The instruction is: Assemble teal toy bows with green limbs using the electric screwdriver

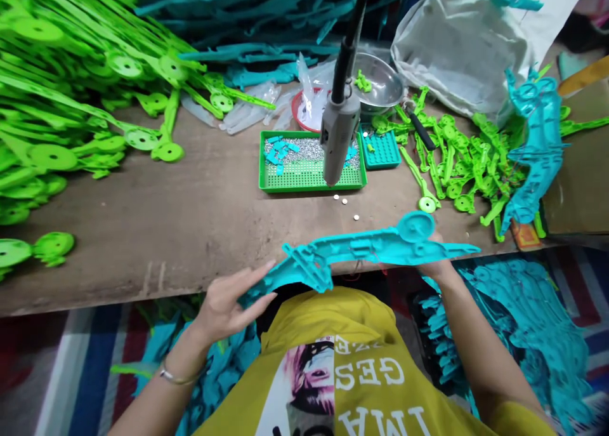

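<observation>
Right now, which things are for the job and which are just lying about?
Probably for the job:
blue part, held in the left hand and right hand
hanging tool
green tray with metal bits

Seemingly just lying about:
clear bags
steel bowl
white sack

Assembly workshop: grey tool (340, 138) hanging over workbench (204, 195), green tray (311, 188) of metal bits (311, 149), piled lime plastic parts (52, 157).

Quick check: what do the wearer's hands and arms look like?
Left hand and right hand are ungloved. A silver bangle circles the left wrist; none shows on the right. The right arm has a mustard-yellow sleeve.
</observation>
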`<state>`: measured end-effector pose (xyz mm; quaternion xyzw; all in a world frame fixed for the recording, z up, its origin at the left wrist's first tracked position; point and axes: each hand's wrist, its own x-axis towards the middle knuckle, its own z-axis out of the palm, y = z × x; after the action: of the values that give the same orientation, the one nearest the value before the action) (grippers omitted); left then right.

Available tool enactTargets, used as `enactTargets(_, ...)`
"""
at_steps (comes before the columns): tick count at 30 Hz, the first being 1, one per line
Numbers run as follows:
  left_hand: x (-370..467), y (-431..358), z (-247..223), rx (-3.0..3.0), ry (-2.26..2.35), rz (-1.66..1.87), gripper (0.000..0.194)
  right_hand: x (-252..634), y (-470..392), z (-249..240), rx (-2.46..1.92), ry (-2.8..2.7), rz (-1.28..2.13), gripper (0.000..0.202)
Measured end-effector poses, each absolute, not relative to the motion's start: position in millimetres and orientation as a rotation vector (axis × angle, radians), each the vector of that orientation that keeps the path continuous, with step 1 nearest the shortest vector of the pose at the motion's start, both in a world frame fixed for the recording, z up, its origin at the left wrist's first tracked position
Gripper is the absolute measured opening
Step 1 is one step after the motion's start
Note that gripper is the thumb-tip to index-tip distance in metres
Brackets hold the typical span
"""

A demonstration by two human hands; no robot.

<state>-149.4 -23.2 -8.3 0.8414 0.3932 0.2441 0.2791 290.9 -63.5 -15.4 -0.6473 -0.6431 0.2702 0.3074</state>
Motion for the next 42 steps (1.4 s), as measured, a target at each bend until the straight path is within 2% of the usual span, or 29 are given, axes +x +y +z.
enactTargets(4,-173.5,-11.1,5.3,2.014,1.023,0.329,0.056,284.0,-24.8,-19.9,-1.603,-1.817,0.464,0.024)
enactTargets(9,-195.2,0.0,5.9,1.896,1.079,0.119,0.061,254.0,5.6,-35.3,-1.224,-2.276,0.527,0.027)
enactTargets(13,-198.6,3.2,-0.5,1.906,1.109,0.114,0.060,254.3,18.8,-42.5,-1.135,-2.398,0.481,0.028)
enactTargets(20,-181.6,-1.6,-0.2,2.065,1.199,0.099,0.063,263.7,31.3,-35.9,-1.412,-2.303,0.269,0.028)
enactTargets(26,-167.7,-10.6,-1.1,2.179,1.268,0.082,0.061,228.2,45.1,-29.4,-1.451,-2.268,0.157,0.029)
enactTargets(36,-141.6,-19.2,-7.0,2.493,1.410,0.195,0.052,223.7,56.5,-42.9,-1.539,-2.177,0.212,0.031)
enactTargets(42,-130.8,-15.7,-6.5,2.528,1.375,0.317,0.049,213.2,54.1,-35.9,-1.476,-2.316,0.222,0.029)
